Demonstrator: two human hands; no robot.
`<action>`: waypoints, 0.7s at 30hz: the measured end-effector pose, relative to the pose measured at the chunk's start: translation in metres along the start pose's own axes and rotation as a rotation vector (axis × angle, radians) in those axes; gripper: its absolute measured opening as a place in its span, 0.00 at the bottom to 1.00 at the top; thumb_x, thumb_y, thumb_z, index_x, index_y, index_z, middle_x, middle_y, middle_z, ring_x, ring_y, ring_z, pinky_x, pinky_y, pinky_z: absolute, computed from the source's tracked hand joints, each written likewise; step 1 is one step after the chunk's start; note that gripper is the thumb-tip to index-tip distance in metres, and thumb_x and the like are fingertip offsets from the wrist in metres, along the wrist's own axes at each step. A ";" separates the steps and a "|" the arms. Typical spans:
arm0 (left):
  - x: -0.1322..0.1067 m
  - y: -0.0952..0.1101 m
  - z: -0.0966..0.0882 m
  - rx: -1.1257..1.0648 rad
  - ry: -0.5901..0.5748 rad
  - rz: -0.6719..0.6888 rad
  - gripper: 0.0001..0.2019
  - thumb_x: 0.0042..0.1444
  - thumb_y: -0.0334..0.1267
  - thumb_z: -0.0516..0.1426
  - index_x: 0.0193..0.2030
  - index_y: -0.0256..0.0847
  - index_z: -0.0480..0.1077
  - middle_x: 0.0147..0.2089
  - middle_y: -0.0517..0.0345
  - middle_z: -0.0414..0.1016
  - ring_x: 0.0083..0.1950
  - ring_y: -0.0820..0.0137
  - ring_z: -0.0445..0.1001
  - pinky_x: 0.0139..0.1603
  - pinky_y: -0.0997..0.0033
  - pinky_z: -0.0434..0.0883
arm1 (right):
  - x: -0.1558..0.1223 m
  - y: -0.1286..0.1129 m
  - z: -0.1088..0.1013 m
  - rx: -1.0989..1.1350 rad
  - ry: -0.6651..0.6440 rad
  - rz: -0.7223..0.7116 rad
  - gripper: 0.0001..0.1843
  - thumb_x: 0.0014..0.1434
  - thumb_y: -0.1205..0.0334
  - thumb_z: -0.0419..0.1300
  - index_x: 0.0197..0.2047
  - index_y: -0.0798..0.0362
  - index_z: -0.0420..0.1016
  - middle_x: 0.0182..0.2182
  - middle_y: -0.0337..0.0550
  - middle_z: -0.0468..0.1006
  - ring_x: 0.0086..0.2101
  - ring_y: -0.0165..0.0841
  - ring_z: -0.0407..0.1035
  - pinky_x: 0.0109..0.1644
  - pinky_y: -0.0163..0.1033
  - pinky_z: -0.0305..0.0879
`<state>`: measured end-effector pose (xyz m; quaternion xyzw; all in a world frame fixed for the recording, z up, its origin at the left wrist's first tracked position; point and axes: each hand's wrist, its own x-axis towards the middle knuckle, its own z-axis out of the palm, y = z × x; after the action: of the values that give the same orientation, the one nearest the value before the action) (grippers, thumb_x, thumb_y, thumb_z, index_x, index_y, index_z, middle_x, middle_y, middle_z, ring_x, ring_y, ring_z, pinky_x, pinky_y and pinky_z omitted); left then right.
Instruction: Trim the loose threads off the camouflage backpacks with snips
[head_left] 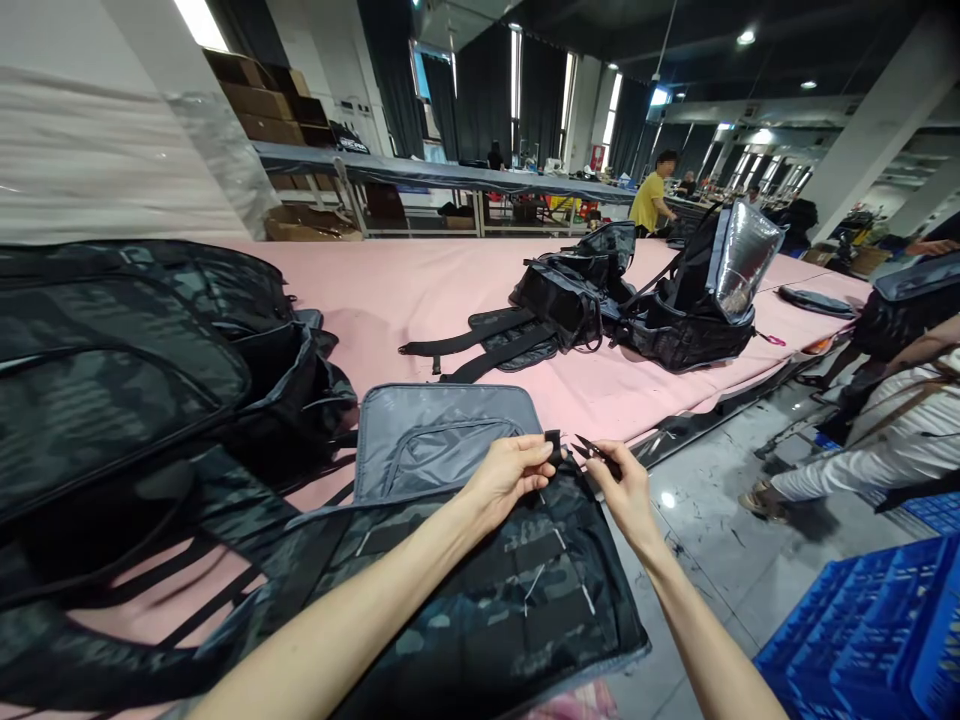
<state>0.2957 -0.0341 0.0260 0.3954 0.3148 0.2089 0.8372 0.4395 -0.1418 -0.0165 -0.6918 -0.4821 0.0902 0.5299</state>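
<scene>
In front of me a dark camouflage backpack (480, 590) lies opened out, with its grey-lined flap (450, 420) folded back on the pink table. My left hand (510, 475) pinches a short black strap (553, 440) at the bag's far right corner. In my right hand (626, 485) is a pair of small black thread snips (596, 450), their blades pointing left at the strap end. Loose white threads (534, 588) lie on the webbing rows of the bag's panel.
More camouflage bags (112, 370) are piled at left. Further along the pink table (360, 285) stand a bag with black straps (555, 310) and one with a silver lining (746, 260). Blue crates (862, 630) sit on the floor at right, near a person in white trousers (870, 470).
</scene>
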 end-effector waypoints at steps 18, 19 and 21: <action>-0.001 -0.001 0.010 0.088 0.041 0.017 0.05 0.45 0.28 0.62 0.24 0.31 0.70 0.22 0.58 0.70 0.21 0.79 0.70 0.20 0.84 0.66 | 0.000 -0.002 -0.005 0.041 0.164 -0.036 0.09 0.57 0.59 0.55 0.37 0.53 0.72 0.32 0.41 0.76 0.34 0.33 0.69 0.38 0.37 0.64; -0.001 -0.001 0.011 0.090 0.039 0.014 0.05 0.45 0.28 0.62 0.24 0.31 0.70 0.22 0.58 0.70 0.21 0.79 0.69 0.20 0.84 0.66 | -0.001 -0.003 -0.005 0.020 0.138 -0.055 0.09 0.57 0.59 0.55 0.38 0.52 0.73 0.33 0.42 0.76 0.35 0.34 0.69 0.39 0.37 0.64; -0.002 0.000 0.012 0.101 0.027 0.012 0.03 0.46 0.28 0.62 0.25 0.31 0.71 0.22 0.58 0.70 0.21 0.80 0.69 0.20 0.85 0.66 | -0.002 -0.006 -0.006 -0.069 0.080 -0.128 0.08 0.56 0.59 0.56 0.38 0.51 0.73 0.34 0.42 0.77 0.36 0.34 0.69 0.40 0.37 0.63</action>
<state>0.3026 -0.0416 0.0325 0.4363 0.3340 0.2030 0.8105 0.4395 -0.1475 -0.0098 -0.6806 -0.5064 0.0117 0.5294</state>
